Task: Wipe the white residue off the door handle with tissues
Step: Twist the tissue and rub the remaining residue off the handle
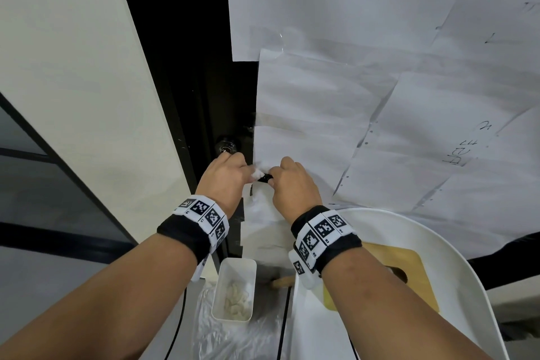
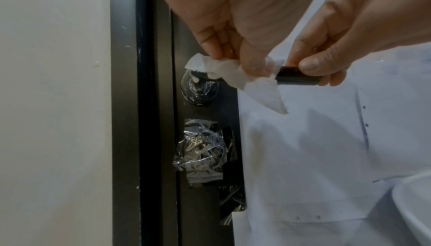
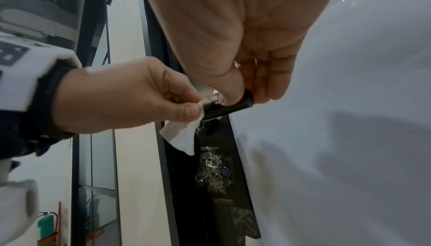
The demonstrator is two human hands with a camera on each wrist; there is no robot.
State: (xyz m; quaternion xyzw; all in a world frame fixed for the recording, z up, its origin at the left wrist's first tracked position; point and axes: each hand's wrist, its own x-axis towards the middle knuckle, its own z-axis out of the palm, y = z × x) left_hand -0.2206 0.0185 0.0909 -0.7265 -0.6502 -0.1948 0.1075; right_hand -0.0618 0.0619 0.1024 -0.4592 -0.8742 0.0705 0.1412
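The black door handle sticks out from the dark door edge, level and pointing right. My left hand pinches a crumpled white tissue around the handle's shaft, near its round rosette. A loose corner of the tissue hangs below. My right hand pinches the free end of the handle between thumb and fingers. In the right wrist view the handle looks glossy black where it shows; the part under the tissue is hidden.
White paper sheets are taped over the door face. Below the handle, crinkled clear film covers the lock. A white box holding used tissues stands on a plastic bag underneath. A white rounded seat is at lower right, a white wall at left.
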